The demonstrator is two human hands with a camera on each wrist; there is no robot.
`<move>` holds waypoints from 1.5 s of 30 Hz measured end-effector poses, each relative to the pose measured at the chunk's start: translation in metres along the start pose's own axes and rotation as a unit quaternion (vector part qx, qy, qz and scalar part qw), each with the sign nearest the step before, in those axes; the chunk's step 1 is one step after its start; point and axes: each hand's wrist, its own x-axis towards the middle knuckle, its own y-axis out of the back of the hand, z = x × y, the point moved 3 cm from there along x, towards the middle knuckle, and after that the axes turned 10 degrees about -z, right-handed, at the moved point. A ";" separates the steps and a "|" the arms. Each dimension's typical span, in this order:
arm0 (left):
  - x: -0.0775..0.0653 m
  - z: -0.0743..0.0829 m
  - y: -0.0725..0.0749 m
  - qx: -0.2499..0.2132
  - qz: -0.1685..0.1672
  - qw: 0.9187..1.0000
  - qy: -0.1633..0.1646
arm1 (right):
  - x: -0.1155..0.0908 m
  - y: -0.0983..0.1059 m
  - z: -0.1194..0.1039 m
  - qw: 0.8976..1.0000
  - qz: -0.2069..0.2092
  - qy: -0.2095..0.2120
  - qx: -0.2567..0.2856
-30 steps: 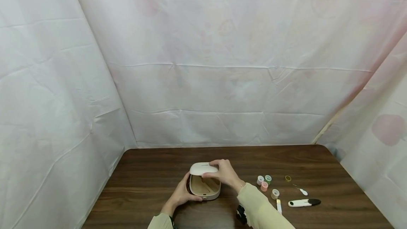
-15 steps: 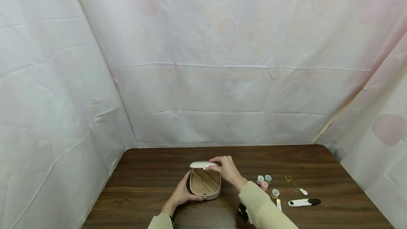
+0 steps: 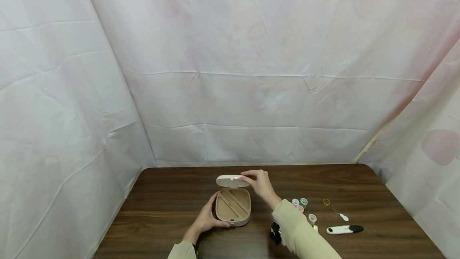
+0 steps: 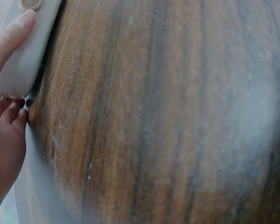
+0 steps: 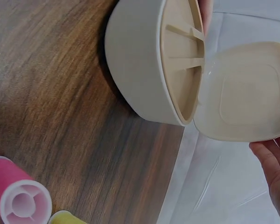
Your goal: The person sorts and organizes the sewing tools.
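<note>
While the head view shows the box on the desk, left of the spools, I record my left hand gripping its side, presumably to steady it, and my right hand pinching the raised lid. In the left wrist view, I note the thumb against a round button. In the right wrist view, fingertips hold the lid's rim, apparently so it stays open.

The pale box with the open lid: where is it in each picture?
Head: the box is low, near the middle.
Left wrist: the box is in the upper-left corner, cut off.
Right wrist: the box is at the top, near the middle.
Shared landmark: the wooden table.
</note>
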 end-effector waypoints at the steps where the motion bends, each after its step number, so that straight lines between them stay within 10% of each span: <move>1: 0.000 0.000 0.000 0.001 0.000 1.000 -0.002 | 0.001 0.001 0.001 1.000 0.005 -0.005 0.006; 30: -0.002 0.006 -0.006 -0.033 -0.010 0.999 -0.014 | 0.019 0.006 0.029 0.980 0.096 -0.116 0.132; 45: -0.002 0.018 -0.010 -0.079 -0.013 0.996 -0.041 | 0.022 0.007 0.039 0.982 0.107 -0.139 0.067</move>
